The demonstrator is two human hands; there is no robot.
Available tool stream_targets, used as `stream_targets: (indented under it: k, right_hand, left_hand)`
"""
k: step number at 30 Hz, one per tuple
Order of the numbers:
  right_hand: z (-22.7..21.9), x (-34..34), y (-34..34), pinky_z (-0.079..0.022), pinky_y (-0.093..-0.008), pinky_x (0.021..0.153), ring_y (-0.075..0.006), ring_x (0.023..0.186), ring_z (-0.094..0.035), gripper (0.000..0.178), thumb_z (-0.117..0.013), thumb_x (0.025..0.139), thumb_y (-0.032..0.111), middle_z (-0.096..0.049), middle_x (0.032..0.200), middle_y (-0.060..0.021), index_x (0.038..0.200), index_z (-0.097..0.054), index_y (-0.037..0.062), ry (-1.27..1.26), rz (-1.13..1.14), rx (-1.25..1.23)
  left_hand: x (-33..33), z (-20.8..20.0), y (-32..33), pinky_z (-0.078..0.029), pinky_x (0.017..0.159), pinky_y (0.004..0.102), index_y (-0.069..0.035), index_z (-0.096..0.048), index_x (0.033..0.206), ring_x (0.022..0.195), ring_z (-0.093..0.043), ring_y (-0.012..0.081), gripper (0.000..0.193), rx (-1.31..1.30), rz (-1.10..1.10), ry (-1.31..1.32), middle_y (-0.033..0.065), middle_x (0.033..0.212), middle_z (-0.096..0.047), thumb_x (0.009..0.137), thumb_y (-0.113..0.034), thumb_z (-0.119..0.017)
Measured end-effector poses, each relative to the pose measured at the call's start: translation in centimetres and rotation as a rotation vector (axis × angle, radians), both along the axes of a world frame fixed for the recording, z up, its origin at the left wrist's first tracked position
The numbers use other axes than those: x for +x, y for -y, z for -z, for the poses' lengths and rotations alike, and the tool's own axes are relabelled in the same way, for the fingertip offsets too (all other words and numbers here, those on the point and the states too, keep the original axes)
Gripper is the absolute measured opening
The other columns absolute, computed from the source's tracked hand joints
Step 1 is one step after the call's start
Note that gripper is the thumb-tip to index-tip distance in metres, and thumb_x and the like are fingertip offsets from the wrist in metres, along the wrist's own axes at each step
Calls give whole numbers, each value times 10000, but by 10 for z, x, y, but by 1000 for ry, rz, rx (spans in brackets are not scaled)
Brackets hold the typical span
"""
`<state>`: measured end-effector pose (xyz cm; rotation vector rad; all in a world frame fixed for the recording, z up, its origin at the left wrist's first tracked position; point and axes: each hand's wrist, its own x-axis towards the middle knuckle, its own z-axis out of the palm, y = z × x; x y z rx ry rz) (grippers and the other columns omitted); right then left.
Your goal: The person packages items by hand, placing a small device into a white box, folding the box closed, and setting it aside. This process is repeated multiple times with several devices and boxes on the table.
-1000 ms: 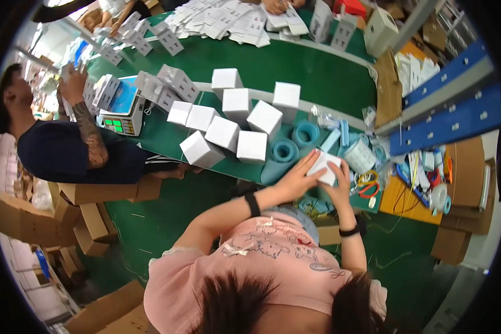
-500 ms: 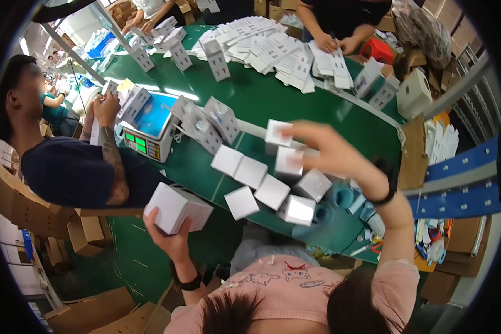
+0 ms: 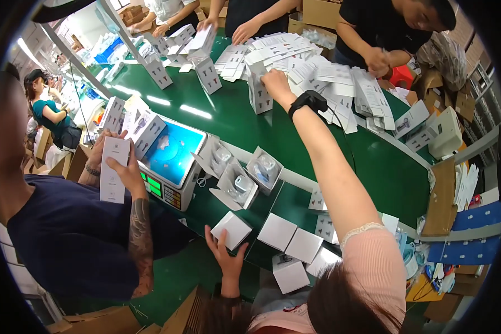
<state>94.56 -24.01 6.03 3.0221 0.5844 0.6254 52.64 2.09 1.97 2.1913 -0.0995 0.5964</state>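
Observation:
My right hand (image 3: 276, 84) reaches far across the green table, fingers closed on the upper edge of an upright white printed carton (image 3: 260, 99). My left hand (image 3: 228, 260) is at the near table edge, its fingers spread beside a closed white box (image 3: 231, 230). The fingertips touch or nearly touch that box, which appears to rest at the edge. To its right stand several white boxes (image 3: 277, 231), partly hidden by my right arm. Two opened boxes (image 3: 237, 185) with bagged devices inside stand beyond the left hand.
A scale (image 3: 173, 153) with a blue top stands left, by a co-worker holding a white carton (image 3: 115, 170). Flat white cartons (image 3: 295, 53) lie heaped at the far side, where other people work. Blue tape rolls (image 3: 411, 257) lie right.
My right arm has stretched from the near boxes to the far carton. My left hand has moved right with its box, now lower at the table edge, and its fingers have spread.

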Motion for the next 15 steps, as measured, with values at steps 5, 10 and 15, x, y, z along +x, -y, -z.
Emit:
stream_targets:
  k: [5, 10, 15]
  right_hand:
    - [-54, -37, 33, -464, -444, 646, -342, 774, -586, 124, -510, 745, 107, -629, 739, -100, 791, -625, 110, 140, 13, 227]
    - [-207, -214, 81, -436, -397, 593, -319, 665, -553, 136, -607, 722, 135, -575, 703, -162, 777, -570, 17, 98, -112, 292]
    - [-288, -429, 130, -368, -307, 496, -265, 515, -433, 190, -616, 726, 108, -467, 598, -183, 762, -504, -40, -103, -23, 635]
  left_hand:
    - [-33, -49, 9, -413, 883, 448, -45, -459, 1116, 1116, -441, 380, 427, 150, -143, 179, 237, 1271, -363, 740, -55, -660]
    - [-82, -122, 44, -463, 789, 404, -47, -479, 1045, 975, -527, 331, 327, -288, 318, 314, 209, 1174, -431, 752, 44, -593]
    - [-98, -150, 126, -455, 847, 439, -22, -452, 1154, 1069, -500, 375, 510, -417, 932, 102, 232, 1235, -403, 711, -39, -704]
